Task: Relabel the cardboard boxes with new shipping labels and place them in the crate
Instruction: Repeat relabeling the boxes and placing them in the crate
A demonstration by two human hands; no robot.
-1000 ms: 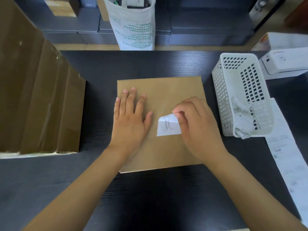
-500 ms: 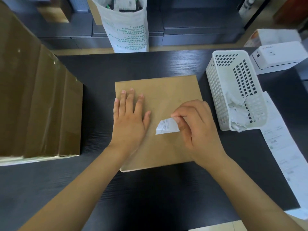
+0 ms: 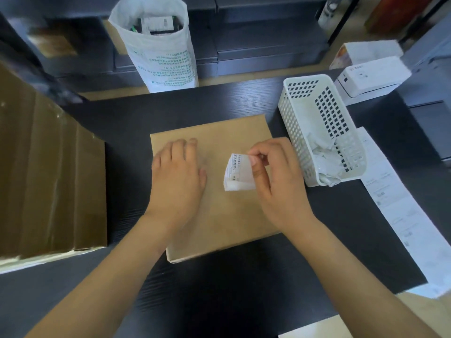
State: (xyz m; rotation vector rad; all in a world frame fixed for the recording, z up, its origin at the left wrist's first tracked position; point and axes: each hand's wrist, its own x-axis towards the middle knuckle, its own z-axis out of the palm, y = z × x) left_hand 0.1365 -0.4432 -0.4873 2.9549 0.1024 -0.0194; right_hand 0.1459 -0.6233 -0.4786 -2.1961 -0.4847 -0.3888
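Observation:
A flat brown cardboard box (image 3: 219,215) lies on the black table in front of me. My left hand (image 3: 177,176) rests flat on its left part, fingers straight. My right hand (image 3: 273,176) pinches a small white printed label (image 3: 238,173) between thumb and forefinger; the label curls upward and I cannot tell whether its lower edge still touches the box. A white perforated plastic basket (image 3: 302,118) stands to the right of the box with crumpled white paper (image 3: 327,154) inside. A strip of white shipping labels (image 3: 400,211) lies on the table at the far right.
A large open cardboard carton (image 3: 48,179) fills the left side of the table. A white label printer (image 3: 373,76) sits at the back right. Beyond the table's far edge stands a white printed sack (image 3: 158,52), with dark shelving behind it.
My right hand has pulled the label up and to the right, so more of it stands curled above the box. My left hand stayed flat on the box. The camera tilted slightly.

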